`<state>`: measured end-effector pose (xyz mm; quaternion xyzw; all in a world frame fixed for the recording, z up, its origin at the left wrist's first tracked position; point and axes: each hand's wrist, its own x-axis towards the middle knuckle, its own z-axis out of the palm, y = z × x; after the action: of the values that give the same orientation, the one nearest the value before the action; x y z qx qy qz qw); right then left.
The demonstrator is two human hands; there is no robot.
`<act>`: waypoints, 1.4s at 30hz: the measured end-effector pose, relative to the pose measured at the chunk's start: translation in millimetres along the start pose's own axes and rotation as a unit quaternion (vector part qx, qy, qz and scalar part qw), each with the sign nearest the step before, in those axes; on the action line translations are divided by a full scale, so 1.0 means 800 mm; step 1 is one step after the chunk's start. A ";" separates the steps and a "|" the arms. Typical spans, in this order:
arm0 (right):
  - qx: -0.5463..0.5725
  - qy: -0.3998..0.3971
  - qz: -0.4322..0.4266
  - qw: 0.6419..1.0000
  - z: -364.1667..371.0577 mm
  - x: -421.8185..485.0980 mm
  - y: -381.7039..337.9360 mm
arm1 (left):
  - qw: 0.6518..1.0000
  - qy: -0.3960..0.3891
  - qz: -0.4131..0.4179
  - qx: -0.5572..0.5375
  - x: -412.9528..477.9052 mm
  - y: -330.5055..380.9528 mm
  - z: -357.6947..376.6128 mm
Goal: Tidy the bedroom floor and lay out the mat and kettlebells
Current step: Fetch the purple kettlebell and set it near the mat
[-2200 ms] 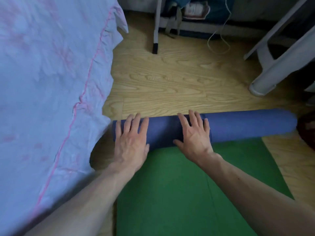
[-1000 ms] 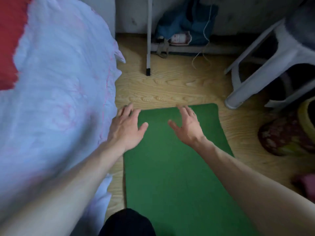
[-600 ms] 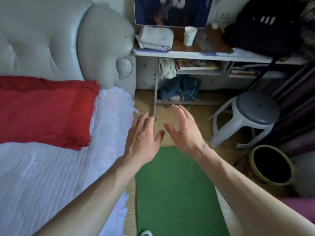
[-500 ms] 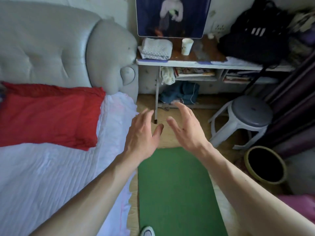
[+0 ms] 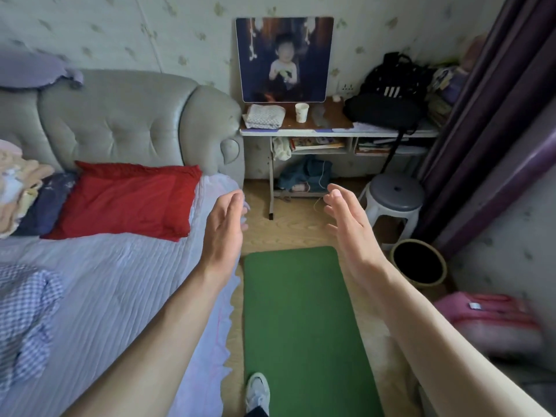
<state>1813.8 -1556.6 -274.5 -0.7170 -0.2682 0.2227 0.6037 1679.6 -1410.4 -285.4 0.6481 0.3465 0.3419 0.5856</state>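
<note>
your left hand (image 5: 224,233) and right hand (image 5: 350,228) hang apart, empty and open-palmed, above the green mat (image 5: 304,320) lying flat on the floor at 6 o'clock beside the bed (image 5: 99,296), so the kettlebells, nowhere in view, look next.

Your single head camera looks forward and down from standing height, along the green mat (image 5: 304,311) toward the desk (image 5: 337,132).
</note>
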 end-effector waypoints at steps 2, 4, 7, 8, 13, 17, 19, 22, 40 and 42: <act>0.003 0.003 -0.002 1.000 -0.012 -0.028 -0.018 | 1.000 -0.005 0.003 0.004 -0.028 0.018 -0.003; 0.003 0.005 0.000 1.000 -0.019 -0.049 -0.035 | 1.000 -0.005 0.009 0.008 -0.050 0.037 -0.009; 0.003 -0.002 -0.006 1.000 -0.024 -0.079 -0.058 | 1.000 -0.003 0.013 0.013 -0.072 0.058 -0.022; 0.002 -0.006 -0.008 1.000 -0.024 -0.088 -0.063 | 1.000 -0.003 0.013 0.012 -0.076 0.063 -0.025; -0.016 -0.010 -0.014 1.000 -0.010 -0.135 -0.084 | 1.000 -0.014 0.012 -0.006 -0.106 0.069 -0.052; -0.021 -0.014 -0.012 1.000 0.012 -0.165 -0.083 | 1.000 -0.015 -0.005 -0.003 -0.124 0.046 -0.076; -0.029 -0.021 -0.007 0.999 0.024 -0.180 -0.084 | 1.000 -0.016 -0.026 -0.004 -0.133 0.039 -0.086; -0.037 -0.031 -0.015 0.999 0.037 -0.199 -0.091 | 0.999 -0.021 -0.027 -0.005 -0.150 0.041 -0.098; -0.026 -0.049 -0.059 0.997 -0.006 -0.334 -0.121 | 1.000 -0.012 0.024 0.014 -0.300 0.102 -0.093; -0.034 -0.042 -0.064 0.996 -0.026 -0.354 -0.121 | 0.999 -0.014 0.034 0.021 -0.330 0.112 -0.083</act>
<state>1601.7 -1744.5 -176.6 -0.7080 -0.3464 0.2043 0.5805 1488.9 -1607.0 -200.6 0.6761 0.3234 0.3451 0.5650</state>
